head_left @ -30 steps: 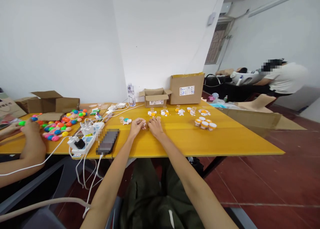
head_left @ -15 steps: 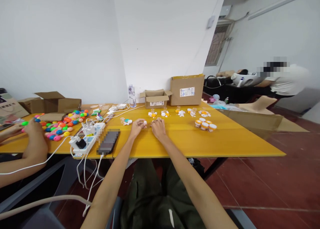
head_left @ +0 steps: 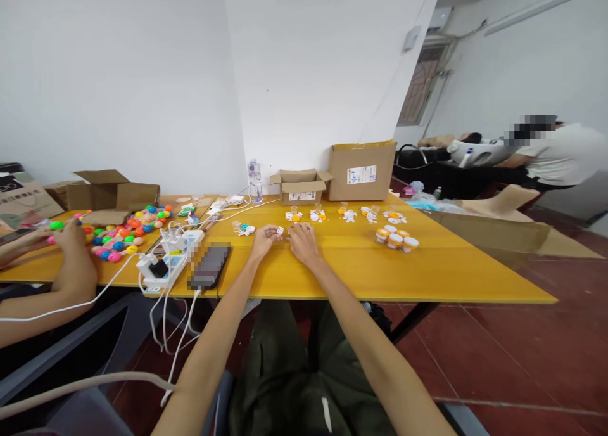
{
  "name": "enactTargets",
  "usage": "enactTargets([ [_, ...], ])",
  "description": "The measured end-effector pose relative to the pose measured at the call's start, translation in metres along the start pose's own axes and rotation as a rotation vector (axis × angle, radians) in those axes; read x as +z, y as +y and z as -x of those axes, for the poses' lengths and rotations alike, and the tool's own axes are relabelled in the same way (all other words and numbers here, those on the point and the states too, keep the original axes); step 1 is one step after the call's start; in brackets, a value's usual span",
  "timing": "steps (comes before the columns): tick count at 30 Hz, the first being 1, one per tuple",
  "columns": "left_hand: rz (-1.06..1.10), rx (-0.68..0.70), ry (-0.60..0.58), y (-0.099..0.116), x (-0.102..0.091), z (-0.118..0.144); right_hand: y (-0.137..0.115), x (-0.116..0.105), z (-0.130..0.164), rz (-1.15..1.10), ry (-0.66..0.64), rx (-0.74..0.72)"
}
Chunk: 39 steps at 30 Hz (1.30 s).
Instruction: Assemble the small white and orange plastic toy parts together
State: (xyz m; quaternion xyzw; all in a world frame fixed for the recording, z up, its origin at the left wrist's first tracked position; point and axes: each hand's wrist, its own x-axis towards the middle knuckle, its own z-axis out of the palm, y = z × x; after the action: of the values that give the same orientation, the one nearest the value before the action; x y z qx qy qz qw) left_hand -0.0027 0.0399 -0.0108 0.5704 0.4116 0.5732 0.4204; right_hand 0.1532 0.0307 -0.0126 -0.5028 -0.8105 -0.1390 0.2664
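Observation:
My left hand (head_left: 264, 239) rests on the yellow table (head_left: 361, 271) and pinches a small white toy piece (head_left: 279, 231) between its fingertips. My right hand (head_left: 303, 241) lies just to the right of it, fingers curled near the same piece; whether it touches the piece is unclear. Behind my hands runs a row of small white and orange toys (head_left: 348, 215). A cluster of small orange jars with white lids (head_left: 396, 237) stands to the right.
A dark phone (head_left: 209, 266) and a white power strip with chargers (head_left: 164, 263) lie to my left. Colourful balls (head_left: 124, 234) cover the far left, where another person's hand (head_left: 71, 236) works. Cardboard boxes (head_left: 361, 169) stand at the back edge. Another person stands at the far right.
My hands have moved slightly apart, the white piece staying in my left fingers. The view has shifted a little to the left and down.

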Motion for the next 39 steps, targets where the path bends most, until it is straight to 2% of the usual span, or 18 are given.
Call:
enactTargets([
  [4, 0.006, 0.005, 0.008, 0.001, 0.000, 0.001, 0.000, 0.001, 0.000, 0.005, -0.068, 0.009],
  [14, 0.002, 0.002, 0.027, 0.002, 0.001, 0.001, -0.004, -0.003, 0.001, 0.029, -0.080, -0.035],
  [23, -0.019, 0.026, 0.036, 0.000, 0.000, 0.000, -0.001, 0.006, 0.003, 0.001, -0.046, -0.060],
  [39, -0.016, 0.010, 0.019, -0.001, 0.000, 0.001, -0.009, -0.003, 0.014, -0.052, -0.022, -0.088],
])
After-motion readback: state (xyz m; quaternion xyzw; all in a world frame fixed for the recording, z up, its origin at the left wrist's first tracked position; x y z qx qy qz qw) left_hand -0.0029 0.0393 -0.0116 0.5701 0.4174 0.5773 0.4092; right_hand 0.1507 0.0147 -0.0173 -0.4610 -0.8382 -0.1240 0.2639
